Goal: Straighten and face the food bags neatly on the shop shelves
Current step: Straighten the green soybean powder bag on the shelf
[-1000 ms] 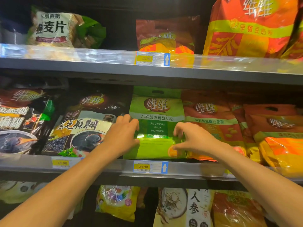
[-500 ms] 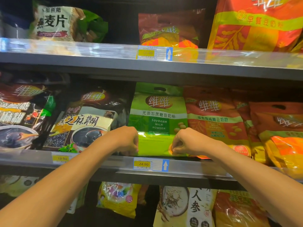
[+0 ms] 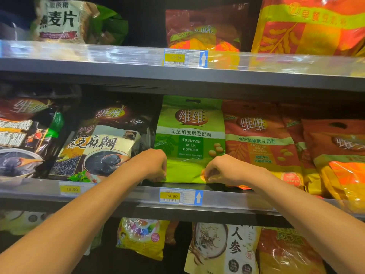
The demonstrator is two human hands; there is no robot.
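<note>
Glossy rectangular green bag (image 3: 190,139) in left hand (image 3: 156,165), right hand (image 3: 223,170) grip

Printed on the green bag (image 3: 190,135): "维维", "无添加蔗糖豆奶粉", "Soybean MILK POWDER". On the orange bag (image 3: 254,139) just beside it: "维维". On the dark bag (image 3: 94,143): "黑芝麻糊". On the upper-left bag (image 3: 61,20): "麦片". Reading 19.90 on the left price tag (image 3: 71,189), 24.90 on the middle price tag (image 3: 171,196), 22.90 on the upper price tag (image 3: 176,57).

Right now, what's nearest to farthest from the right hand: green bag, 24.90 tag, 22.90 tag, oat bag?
1. green bag, in the right hand
2. 24.90 tag, just below
3. 22.90 tag, shelf above
4. oat bag, top left
</note>
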